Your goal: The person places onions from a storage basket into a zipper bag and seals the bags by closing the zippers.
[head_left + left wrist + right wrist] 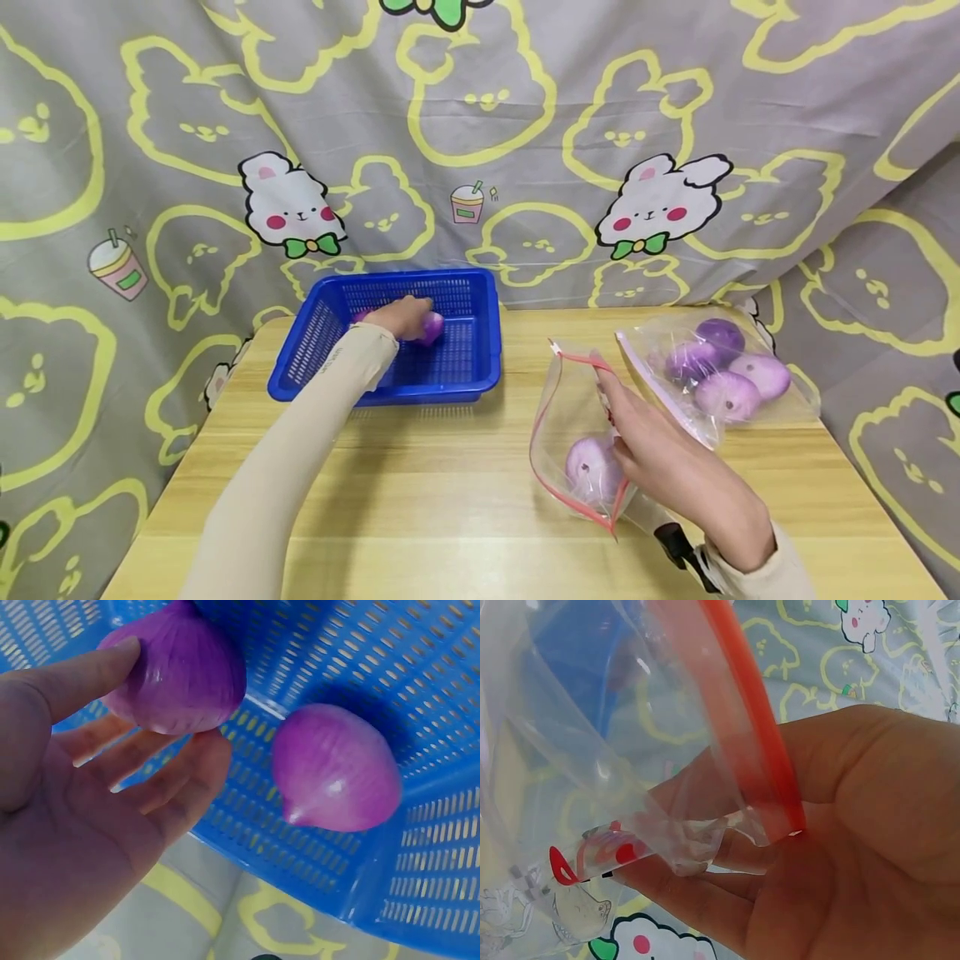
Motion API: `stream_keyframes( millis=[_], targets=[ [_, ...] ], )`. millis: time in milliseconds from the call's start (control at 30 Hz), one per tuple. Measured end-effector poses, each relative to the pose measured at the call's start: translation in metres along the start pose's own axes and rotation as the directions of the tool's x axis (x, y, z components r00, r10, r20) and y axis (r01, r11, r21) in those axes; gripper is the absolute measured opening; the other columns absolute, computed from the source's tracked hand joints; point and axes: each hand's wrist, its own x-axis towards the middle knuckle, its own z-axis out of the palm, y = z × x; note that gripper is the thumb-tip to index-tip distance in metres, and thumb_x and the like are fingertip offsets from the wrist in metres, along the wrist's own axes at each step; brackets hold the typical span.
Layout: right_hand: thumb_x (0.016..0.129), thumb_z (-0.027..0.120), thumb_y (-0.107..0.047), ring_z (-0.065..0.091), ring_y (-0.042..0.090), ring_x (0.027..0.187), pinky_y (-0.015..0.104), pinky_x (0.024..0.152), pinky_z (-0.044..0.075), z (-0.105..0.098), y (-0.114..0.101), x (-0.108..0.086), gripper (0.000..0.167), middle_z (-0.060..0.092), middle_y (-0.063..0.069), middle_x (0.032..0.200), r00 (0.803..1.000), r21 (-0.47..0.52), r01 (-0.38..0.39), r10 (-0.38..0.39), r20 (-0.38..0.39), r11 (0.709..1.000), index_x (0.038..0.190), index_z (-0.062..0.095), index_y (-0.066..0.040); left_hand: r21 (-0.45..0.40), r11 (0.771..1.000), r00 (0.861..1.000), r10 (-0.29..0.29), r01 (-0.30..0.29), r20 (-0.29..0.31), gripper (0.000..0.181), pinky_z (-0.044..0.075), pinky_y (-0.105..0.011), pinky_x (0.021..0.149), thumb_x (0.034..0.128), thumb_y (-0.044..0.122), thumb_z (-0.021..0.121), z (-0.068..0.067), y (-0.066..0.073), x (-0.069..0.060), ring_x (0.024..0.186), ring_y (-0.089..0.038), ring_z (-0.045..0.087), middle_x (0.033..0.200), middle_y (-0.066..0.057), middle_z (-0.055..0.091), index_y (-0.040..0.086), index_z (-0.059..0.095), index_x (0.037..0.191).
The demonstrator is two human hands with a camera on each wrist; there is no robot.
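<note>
In the blue basket (487, 350), my left hand (402, 317) holds a purple onion (180, 675) between its thumb and fingertips. A second purple onion (337, 769) lies in the basket beside it, apart from the hand. On the right, my right hand (663, 446) grips the edge of a clear zip bag (552, 408) with a red seal strip (754, 712). The bag's mouth stands open, and one pale purple onion (591, 468) is inside. Part of the bag is hidden behind the right hand.
Another clear bag (652, 342) with a pale purple strip lies at the right rear, with several onions (727, 396) in it. A wooden table (450, 500) carries everything. Behind it hangs a grey patterned curtain (525, 108).
</note>
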Motion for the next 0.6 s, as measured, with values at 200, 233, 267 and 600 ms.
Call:
stream_keyframes(
  millis=[200, 233, 267, 600],
  targets=[
    [0.076, 0.058, 0.017, 0.062, 0.03, 0.106, 0.047, 0.087, 0.052, -0.001, 0.001, -0.002, 0.088, 0.061, 0.024, 0.125, 1.0, -0.002, 0.02, -0.021, -0.017, 1.0, 0.153, 0.018, 0.001, 0.052, 0.997, 0.998, 0.057, -0.057, 0.001, 0.038, 0.051, -0.05, 0.093, 0.0893, 0.01, 0.072, -0.003, 0.008, -0.001, 0.102, -0.035, 0.062, 0.115, -0.021, 0.065, 0.001, 0.06, 0.124],
    [0.076, 0.058, 0.017, 0.061, 0.03, 0.104, 0.047, 0.087, 0.052, -0.001, 0.001, -0.002, 0.089, 0.062, 0.023, 0.123, 1.0, 0.0, 0.02, -0.02, -0.016, 1.0, 0.153, 0.018, 0.0, 0.073, 0.995, 0.997, 0.074, -0.073, -0.008, 0.037, 0.051, -0.05, 0.093, 0.0886, 0.01, 0.072, -0.004, 0.008, -0.001, 0.102, -0.035, 0.062, 0.113, -0.021, 0.065, 0.001, 0.061, 0.123],
    [0.075, 0.059, 0.017, 0.061, 0.03, 0.104, 0.047, 0.086, 0.052, -0.001, 0.001, -0.002, 0.09, 0.062, 0.023, 0.123, 1.0, 0.004, 0.019, -0.019, -0.013, 1.0, 0.153, 0.018, 0.0, 0.087, 0.993, 0.996, 0.086, -0.085, -0.015, 0.034, 0.051, -0.05, 0.091, 0.0877, 0.01, 0.073, -0.004, 0.009, -0.001, 0.1, -0.035, 0.063, 0.11, -0.02, 0.066, 0.001, 0.063, 0.119],
    [0.074, 0.061, 0.017, 0.061, 0.026, 0.096, 0.042, 0.08, 0.052, -0.004, 0.0, -0.003, 0.092, 0.062, 0.022, 0.121, 1.0, 0.0, 0.026, -0.026, -0.009, 1.0, 0.152, 0.017, -0.001, 0.123, 0.982, 0.981, 0.154, -0.14, -0.116, 0.02, 0.051, -0.047, 0.09, 0.086, 0.008, 0.076, -0.004, 0.012, -0.005, 0.098, -0.033, 0.062, 0.102, -0.016, 0.066, 0.001, 0.067, 0.102]
  ],
)
